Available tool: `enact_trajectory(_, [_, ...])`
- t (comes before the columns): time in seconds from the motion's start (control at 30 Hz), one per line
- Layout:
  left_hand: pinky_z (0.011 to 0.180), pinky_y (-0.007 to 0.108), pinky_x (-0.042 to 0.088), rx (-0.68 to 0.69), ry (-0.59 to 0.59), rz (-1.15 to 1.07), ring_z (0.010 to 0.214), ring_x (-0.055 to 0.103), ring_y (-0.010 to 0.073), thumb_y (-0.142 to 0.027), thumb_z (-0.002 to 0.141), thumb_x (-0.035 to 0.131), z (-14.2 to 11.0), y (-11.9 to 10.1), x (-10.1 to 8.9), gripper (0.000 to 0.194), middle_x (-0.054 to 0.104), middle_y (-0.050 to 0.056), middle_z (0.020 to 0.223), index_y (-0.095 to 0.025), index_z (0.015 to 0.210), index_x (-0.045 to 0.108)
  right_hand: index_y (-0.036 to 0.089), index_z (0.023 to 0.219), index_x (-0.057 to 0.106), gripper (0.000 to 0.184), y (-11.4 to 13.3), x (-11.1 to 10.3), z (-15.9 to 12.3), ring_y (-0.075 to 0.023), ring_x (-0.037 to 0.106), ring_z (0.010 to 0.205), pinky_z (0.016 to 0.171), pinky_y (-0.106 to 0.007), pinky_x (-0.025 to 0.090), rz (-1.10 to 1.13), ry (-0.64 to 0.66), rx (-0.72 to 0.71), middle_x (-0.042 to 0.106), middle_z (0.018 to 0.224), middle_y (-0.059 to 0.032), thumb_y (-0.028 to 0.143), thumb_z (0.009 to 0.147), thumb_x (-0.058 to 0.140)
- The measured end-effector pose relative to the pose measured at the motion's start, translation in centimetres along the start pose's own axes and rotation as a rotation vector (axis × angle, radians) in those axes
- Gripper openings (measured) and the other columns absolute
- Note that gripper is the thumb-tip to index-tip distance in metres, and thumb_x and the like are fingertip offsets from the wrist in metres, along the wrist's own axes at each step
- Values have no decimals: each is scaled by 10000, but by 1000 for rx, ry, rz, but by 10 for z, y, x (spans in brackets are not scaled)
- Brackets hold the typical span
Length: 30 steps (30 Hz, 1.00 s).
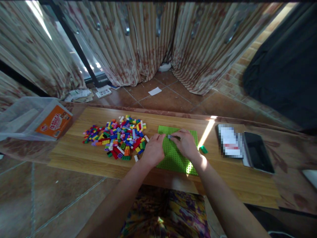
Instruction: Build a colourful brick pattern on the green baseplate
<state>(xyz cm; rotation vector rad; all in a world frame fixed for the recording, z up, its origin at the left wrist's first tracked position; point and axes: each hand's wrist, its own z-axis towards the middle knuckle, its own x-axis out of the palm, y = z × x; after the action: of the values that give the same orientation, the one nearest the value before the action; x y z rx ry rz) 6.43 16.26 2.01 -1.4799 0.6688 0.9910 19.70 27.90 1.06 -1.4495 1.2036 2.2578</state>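
A green studded baseplate point(177, 162) lies on the wooden board in front of me. My right hand point(185, 142) is over its upper part, thumb and fingers pinched on a small grey brick point(169, 136) at the plate's surface. Whether the brick is pressed onto the studs I cannot tell. Over the plate's left edge rests my left hand point(154, 150), close beside the grey brick. Its fingers are bent down and mostly hidden by the back of the hand. To the left spreads a heap of mixed coloured bricks point(123, 135).
A green piece point(203, 149) lies just right of the plate. Farther right are a blurred-out item point(230, 142) and a dark tablet-like device point(259, 152). A clear plastic bin point(29, 115) with an orange label stands at the left end of the wooden board point(81, 162). Curtains hang beyond.
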Motion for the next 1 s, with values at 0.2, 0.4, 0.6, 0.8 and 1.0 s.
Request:
enact_trajectory(0.2, [937,378,451,59,37,102,1024,505,245,-33,765,452,2,-3,2,613,528,129,1140,-126,1371,449,206,888,759,123,3,-3,4,-201,575,868,829,-315,417,-18,54,27,668,878,-62,233,841,648])
enact_trajectory(0.4, [890,380,463,70,33,215,1010,491,263,-57,804,432,0,-10,4,582,536,143,1116,-89,1385,436,208,895,761,140,6,-3,6,-208,581,888,845,-318,422,-52,76,61,675,903,-71,230,851,631])
enact_trajectory(0.6, [855,393,475,72,61,365,1019,499,278,-54,833,408,4,-20,4,540,559,163,1091,-43,1372,432,202,886,766,147,11,-7,9,-205,591,896,832,-305,428,-75,118,75,690,910,-75,224,844,627])
enact_trajectory(0.8, [810,370,498,111,129,436,1015,526,265,-33,866,368,12,-26,-2,405,580,157,1095,-38,1239,526,217,873,775,129,8,-16,18,-185,617,843,767,-272,434,-63,195,76,719,858,-46,231,812,663])
enact_trajectory(1.0, [787,366,496,153,180,456,957,559,250,-28,883,368,24,-27,-7,318,596,149,996,-37,1104,597,217,808,775,106,-1,-23,40,-142,630,717,640,-228,419,10,358,138,724,750,0,265,716,757])
